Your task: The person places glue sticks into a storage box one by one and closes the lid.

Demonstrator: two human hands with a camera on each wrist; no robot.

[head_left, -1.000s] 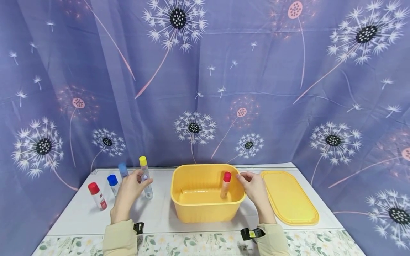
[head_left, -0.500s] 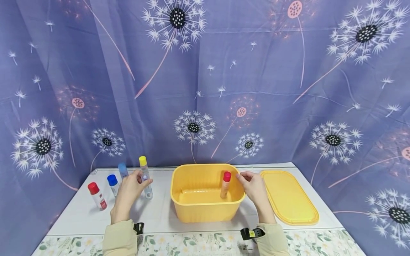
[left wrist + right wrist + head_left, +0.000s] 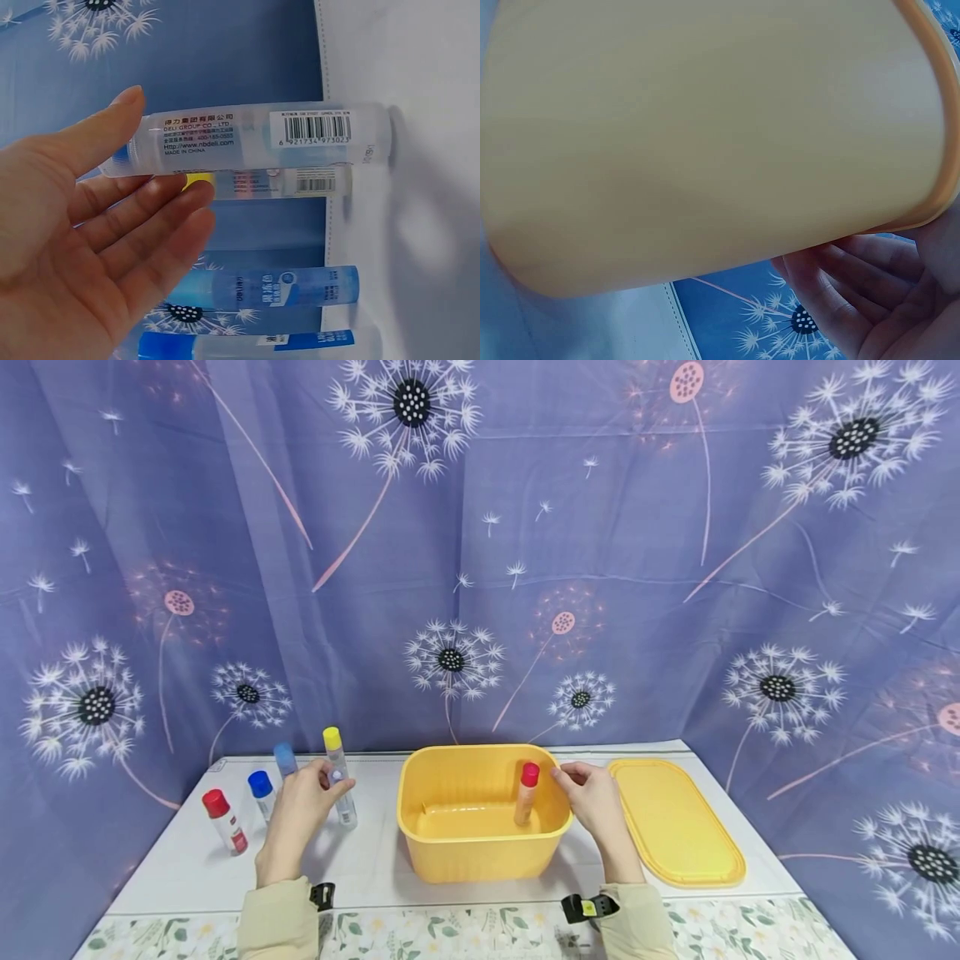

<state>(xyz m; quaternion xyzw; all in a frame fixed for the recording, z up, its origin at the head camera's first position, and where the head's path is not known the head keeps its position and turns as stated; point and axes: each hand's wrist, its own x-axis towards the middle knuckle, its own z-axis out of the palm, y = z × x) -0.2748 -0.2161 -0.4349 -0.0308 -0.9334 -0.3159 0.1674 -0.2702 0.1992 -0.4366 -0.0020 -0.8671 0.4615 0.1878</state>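
In the left wrist view, my left hand [image 3: 296, 802] pinches the blue-capped end of a clear liquid glue bottle [image 3: 255, 139] between thumb and fingers. The bottle is upright, its barcode facing the camera. Right behind it stands a glue bottle with a yellow cap [image 3: 332, 739], partly covered. My right hand [image 3: 596, 797] grips the right rim of a yellow plastic box [image 3: 483, 862], its fingers against the outer wall in the right wrist view. Inside the box, at the right end, a glue bottle with a pinkish-red cap [image 3: 527, 795] stands upright.
Left of my left hand stand a light blue glue bottle [image 3: 285, 760], one with a dark blue cap [image 3: 260, 785] and one with a red cap [image 3: 224, 822]. A yellow lid [image 3: 678, 822] lies flat right of the box. A patterned curtain [image 3: 480, 568] rises behind the table.
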